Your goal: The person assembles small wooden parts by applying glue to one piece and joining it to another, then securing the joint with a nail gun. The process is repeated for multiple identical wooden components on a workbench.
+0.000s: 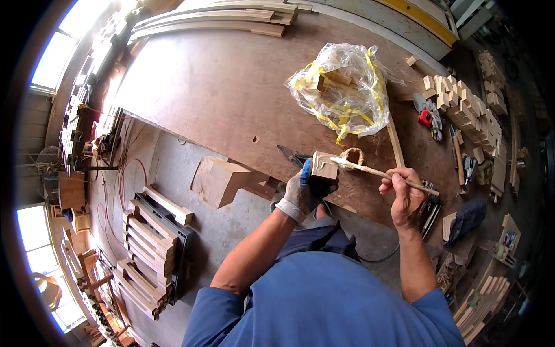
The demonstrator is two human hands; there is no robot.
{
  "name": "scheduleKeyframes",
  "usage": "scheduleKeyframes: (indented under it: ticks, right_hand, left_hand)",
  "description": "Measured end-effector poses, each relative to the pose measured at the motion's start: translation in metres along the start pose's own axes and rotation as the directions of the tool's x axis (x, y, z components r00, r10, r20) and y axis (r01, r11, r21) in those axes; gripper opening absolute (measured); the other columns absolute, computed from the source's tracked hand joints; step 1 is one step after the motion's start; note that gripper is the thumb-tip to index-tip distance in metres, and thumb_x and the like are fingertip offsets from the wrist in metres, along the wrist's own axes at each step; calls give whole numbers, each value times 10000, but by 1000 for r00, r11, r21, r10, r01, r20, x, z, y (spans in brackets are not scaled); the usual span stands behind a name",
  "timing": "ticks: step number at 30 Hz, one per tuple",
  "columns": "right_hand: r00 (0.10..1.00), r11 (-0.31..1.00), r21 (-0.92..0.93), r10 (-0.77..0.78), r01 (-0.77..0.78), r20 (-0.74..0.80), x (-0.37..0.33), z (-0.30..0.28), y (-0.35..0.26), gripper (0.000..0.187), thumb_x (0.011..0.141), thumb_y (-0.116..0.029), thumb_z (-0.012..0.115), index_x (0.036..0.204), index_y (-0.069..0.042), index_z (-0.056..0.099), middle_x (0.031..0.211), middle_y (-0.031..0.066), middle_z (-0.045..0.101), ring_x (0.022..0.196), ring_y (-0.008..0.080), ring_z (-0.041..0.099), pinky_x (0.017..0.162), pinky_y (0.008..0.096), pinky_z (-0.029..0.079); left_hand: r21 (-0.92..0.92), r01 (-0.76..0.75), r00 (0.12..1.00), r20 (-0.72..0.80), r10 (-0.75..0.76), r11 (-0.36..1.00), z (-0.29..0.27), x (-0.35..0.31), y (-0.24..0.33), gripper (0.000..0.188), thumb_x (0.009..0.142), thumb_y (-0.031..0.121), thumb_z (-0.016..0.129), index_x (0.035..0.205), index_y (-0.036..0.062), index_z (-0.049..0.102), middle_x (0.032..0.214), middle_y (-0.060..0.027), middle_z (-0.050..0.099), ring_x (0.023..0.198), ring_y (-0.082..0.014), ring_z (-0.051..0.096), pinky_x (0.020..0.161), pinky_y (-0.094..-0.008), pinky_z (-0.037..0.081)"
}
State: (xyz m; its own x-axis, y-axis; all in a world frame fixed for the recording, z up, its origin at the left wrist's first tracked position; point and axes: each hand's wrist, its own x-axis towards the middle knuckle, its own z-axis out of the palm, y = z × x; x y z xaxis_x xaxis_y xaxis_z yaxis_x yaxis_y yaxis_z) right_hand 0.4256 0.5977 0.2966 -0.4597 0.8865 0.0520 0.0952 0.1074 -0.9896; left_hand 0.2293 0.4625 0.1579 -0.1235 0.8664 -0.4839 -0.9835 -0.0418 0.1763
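In a white glove with blue and dark parts, my left hand (296,194) grips a pale wooden block (325,169) at the table's near edge. Whitish wavy lines mark the face of the block. My bare right hand (403,194) is closed round a thin wooden stick (376,172). The stick's far end is coated in something white, like glue, and meets or hovers over the block; I cannot tell which. Just beyond it is a small round tan rim (352,154), perhaps of a pot, partly behind the stick. A clear plastic bag (352,110) with yellow strips and wood pieces lies farther off.
The brown table (225,87) carries long curved wood strips (219,23) at the back. On the right are stacked small blocks (462,104), a red tape measure (425,118) and hand tools. Left of me stand a large wooden piece (217,179) and stacked slatted parts (150,243).
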Motion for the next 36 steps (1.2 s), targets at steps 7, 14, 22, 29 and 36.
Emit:
scheduleKeyframes:
  ticks: [7, 14, 22, 29, 36]
  right_hand:
    - [986, 992, -81, -82, 95, 148, -8, 1, -7, 195, 1044, -78, 539, 996, 48, 680, 848, 96, 683, 712, 128, 679, 664, 265, 571]
    - [981, 994, -70, -75, 88, 177, -6, 0, -12, 187, 1035, -64, 536, 1001, 47, 683, 850, 91, 684, 716, 130, 676, 673, 270, 580]
    - [975, 987, -92, -113, 132, 193, -4, 11, -12, 176, 1052, -70, 559, 1019, 42, 690, 863, 92, 696, 719, 129, 687, 674, 270, 585]
    - [955, 970, -153, -143, 187, 261, 0, 3, -19, 169, 1023, -59, 573, 964, 41, 696, 844, 97, 700, 701, 138, 697, 653, 274, 580]
    - [955, 951, -174, -219, 255, 201, 0, 6, -20, 165, 1011, -42, 562, 965, 39, 697, 833, 95, 690, 696, 139, 691, 643, 279, 575]
  left_hand:
    - [3, -32, 998, -55, 32, 999, 2, -2, 1, 541, 1091, 505, 531, 1407, 70, 597, 1251, -137, 714, 1031, -328, 719, 844, -492, 629]
    - [15, -58, 994, -88, 59, 998, 0, -2, 2, 498, 1068, 510, 572, 1327, 93, 648, 1217, -135, 725, 1041, -344, 713, 862, -514, 609]
    - [14, -36, 994, -105, 37, 999, 3, -4, 0, 510, 1075, 512, 563, 1343, 84, 631, 1213, -143, 720, 1036, -346, 714, 855, -504, 617]
    - [22, -48, 987, -151, 50, 999, 6, -5, 1, 520, 1068, 509, 581, 1338, 67, 627, 1196, -148, 716, 1016, -346, 719, 842, -497, 623]
    - [23, -64, 993, -103, 66, 998, 9, -3, 1, 528, 1065, 517, 585, 1331, 63, 632, 1180, -150, 725, 1008, -345, 725, 841, -503, 626]
